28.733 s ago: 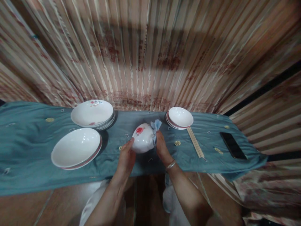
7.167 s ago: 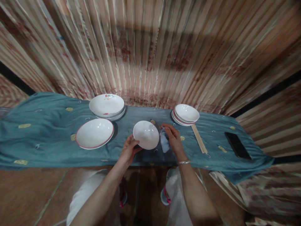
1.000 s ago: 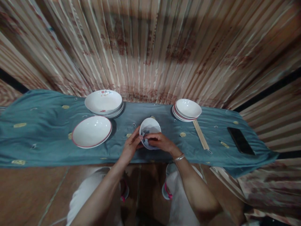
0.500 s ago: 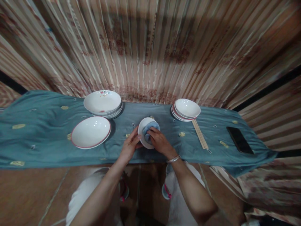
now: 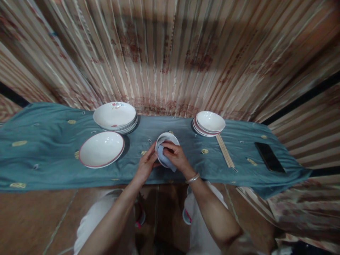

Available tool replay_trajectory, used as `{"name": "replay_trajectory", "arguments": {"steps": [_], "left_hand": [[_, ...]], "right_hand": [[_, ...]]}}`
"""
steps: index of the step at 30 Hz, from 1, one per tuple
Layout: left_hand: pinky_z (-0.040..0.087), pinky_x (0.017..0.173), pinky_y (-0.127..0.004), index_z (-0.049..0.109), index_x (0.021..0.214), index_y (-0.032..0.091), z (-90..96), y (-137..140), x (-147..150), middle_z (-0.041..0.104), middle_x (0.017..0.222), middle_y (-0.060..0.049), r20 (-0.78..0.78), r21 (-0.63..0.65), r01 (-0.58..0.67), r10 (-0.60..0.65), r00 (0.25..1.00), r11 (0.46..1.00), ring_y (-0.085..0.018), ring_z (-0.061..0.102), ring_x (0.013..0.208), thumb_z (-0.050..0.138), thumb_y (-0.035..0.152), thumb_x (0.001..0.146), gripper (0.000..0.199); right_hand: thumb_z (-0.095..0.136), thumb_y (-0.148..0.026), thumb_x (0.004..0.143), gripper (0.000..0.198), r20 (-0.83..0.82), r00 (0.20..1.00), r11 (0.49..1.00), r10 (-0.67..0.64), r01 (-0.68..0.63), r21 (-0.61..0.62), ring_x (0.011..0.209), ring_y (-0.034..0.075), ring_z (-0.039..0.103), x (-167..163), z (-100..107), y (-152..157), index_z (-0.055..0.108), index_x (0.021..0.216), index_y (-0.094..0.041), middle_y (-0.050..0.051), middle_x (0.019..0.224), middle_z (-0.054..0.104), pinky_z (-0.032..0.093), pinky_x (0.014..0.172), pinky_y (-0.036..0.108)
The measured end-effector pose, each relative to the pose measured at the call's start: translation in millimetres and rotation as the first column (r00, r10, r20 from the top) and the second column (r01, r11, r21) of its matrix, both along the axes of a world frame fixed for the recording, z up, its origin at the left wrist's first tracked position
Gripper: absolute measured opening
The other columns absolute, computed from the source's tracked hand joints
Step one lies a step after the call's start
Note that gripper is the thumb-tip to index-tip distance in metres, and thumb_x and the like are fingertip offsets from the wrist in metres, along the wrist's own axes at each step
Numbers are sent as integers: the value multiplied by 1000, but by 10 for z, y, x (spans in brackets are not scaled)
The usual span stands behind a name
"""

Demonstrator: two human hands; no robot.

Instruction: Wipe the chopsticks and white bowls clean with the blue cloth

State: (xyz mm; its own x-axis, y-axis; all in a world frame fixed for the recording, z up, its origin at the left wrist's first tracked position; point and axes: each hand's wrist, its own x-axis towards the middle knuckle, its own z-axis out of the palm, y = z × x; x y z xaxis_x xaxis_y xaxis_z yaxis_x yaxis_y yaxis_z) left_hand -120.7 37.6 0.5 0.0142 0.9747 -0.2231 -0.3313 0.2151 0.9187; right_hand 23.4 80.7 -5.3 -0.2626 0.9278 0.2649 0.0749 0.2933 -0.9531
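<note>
A small white bowl is tilted toward me over the front middle of the cloth. My left hand grips its left side, thumb at the rim and fingers partly hidden beneath. Inside the bowl, my right hand pinches a light blue cloth against the inner wall. One corner of this cloth hangs over the near rim. To the left lies a wide white bowl with a red rim. Behind it is a stack of white plates, the top one with a flower print.
Stacked small bowls stand at the back right, with several wooden chopsticks beside them. A black phone lies near the right end of the teal tablecloth. A patterned curtain hangs behind the table.
My right hand has shifted within the small bowl. The blue cloth has moved from the bowl's middle toward its left and near side, with a corner now over the rim.
</note>
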Motion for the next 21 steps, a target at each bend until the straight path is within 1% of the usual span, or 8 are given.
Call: {"name": "replay_trajectory", "arguments": {"steps": [4,6,8,11,15,18,20,21], "left_hand": [[57,83,-42,52,136,26,3,-11,0,55,139,-9,-10,7,3,-3,1000,1000,-33,54,120,76,49,66,77],[57,83,-42,52,137,26,7,-17,-2,53,140,-9,-15,12,9,-9,1000,1000,-33,53,121,76,48,67,77],[57,82,-42,50,138,25,14,-22,-2,53,140,-9,-23,6,14,-14,1000,1000,-33,54,120,75,48,68,78],[58,78,-40,50,138,25,27,-25,1,54,139,-10,-45,-2,16,-16,999,1000,-33,56,117,74,49,68,79],[58,76,-40,50,138,25,43,-23,7,57,136,-10,-54,-10,14,-14,998,1000,-33,58,114,75,50,66,80],[58,77,-40,50,139,25,41,-19,7,59,133,-10,-43,-20,3,-4,999,1000,-32,59,111,75,49,65,81],[58,78,-41,50,138,25,33,-16,6,59,132,-10,-33,-17,-1,0,999,1000,-31,59,110,76,49,65,81],[58,78,-41,50,138,25,29,-15,7,59,132,-10,-30,-13,-1,1,1000,1000,-31,59,110,76,48,65,80]], "right_hand": [[56,-28,84,27,82,992,994,-93,87,72,118,19,55,7,-28,105,70,106,-22,8,126,60,43,102,34],[52,-26,87,28,148,980,983,-136,115,146,120,20,54,23,-32,139,69,109,-22,9,127,59,41,105,35],[48,-22,88,31,242,950,960,-196,136,244,120,19,53,45,-27,148,67,112,-21,9,126,58,39,108,35],[43,-17,88,35,412,860,923,-300,153,353,121,21,51,87,-17,124,64,116,-18,11,127,56,38,109,36],[41,-11,88,36,616,687,906,-386,154,395,119,23,51,166,2,63,64,116,-13,14,125,56,39,108,37],[41,-11,89,32,731,570,919,-374,122,375,111,23,55,239,28,7,66,109,-14,14,121,60,42,103,36],[42,-12,89,29,785,523,937,-333,90,337,106,22,57,290,42,-36,68,101,-15,13,116,62,44,100,35],[43,-12,89,27,804,512,948,-304,75,310,104,21,58,316,46,-58,69,98,-16,12,113,63,45,98,35]]}}
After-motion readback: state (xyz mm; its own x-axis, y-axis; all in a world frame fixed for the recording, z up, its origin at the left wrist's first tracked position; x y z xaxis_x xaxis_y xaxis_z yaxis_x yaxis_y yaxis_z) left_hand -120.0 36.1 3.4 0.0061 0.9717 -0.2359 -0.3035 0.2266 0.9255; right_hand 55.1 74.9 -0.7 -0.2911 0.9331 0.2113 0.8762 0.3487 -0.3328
